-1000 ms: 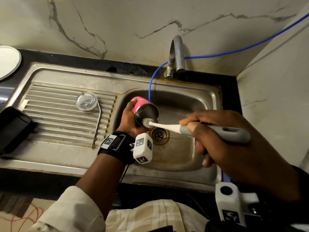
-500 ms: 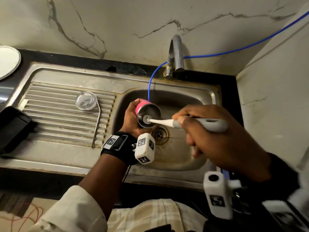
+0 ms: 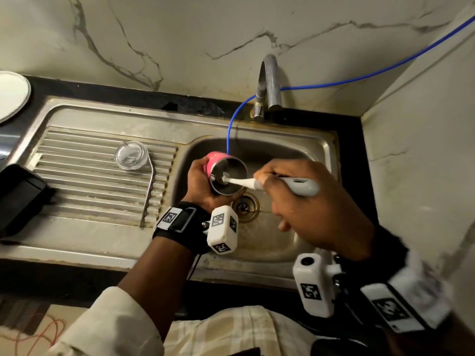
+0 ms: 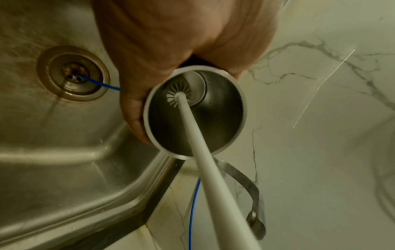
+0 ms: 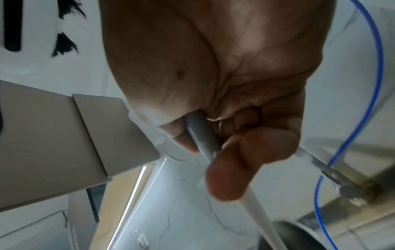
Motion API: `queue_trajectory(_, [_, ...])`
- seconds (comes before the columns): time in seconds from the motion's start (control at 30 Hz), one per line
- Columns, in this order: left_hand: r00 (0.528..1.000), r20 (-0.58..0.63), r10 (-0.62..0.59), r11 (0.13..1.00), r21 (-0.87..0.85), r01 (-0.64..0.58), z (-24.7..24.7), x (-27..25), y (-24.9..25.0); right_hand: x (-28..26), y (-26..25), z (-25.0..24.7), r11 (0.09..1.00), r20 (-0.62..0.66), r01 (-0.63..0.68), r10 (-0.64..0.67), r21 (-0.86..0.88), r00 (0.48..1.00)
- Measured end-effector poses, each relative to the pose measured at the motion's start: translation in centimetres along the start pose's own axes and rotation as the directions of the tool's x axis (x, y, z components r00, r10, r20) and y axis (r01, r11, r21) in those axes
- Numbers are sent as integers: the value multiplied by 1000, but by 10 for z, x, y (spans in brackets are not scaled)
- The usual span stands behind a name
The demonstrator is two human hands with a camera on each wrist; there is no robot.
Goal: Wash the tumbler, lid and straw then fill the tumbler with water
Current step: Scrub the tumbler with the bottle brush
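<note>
Since a second ago your right hand point(image 3: 316, 209) has slid leftward in the frame, pushing the bottle brush point(image 3: 246, 181) deeper, so its bristle head now sits near the bottom of the tumbler point(image 3: 223, 173) rather than at the mouth. Your right fingers point(image 5: 226, 169) are curled tight round the grey handle, thumb pressing from the other side; your left hand point(image 3: 203, 183) wraps the pink body of the tumbler, tipped on its side at the middle of the frame, over the basin of the sink point(image 3: 323, 145) and just above the drain point(image 3: 245, 205). The tumbler's pink wall may be wet, and a hard thrust could push it out of your left grip into the basin. The blue tube point(image 3: 231, 129) hangs right behind the rim and could snag the brush handle. No water runs from the tap point(image 3: 267, 83), so loosened dirt is not being flushed yet. Count: one tumbler, one brush, one clear lid point(image 3: 131, 155) and one bent metal straw point(image 3: 149, 191) lying on the draining board left of centre, both waiting; one tap, one tube.
</note>
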State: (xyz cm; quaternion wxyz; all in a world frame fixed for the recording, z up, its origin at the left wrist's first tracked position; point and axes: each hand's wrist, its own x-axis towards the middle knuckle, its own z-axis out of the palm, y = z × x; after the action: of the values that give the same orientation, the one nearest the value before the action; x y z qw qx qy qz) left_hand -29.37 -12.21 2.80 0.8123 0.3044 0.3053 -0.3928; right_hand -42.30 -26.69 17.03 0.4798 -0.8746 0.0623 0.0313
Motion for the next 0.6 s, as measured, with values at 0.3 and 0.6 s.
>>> queue_trajectory(0.3, [996, -70, 54, 998, -14, -55, -6, 6, 7, -32, -18, -23, 995, -13, -28, 29, 91, 1000])
queue_trajectory(0.6, [997, -54, 50, 992, 116, -44, -2, 0, 1, -3, 0, -4, 997, 18, -51, 50, 59, 999])
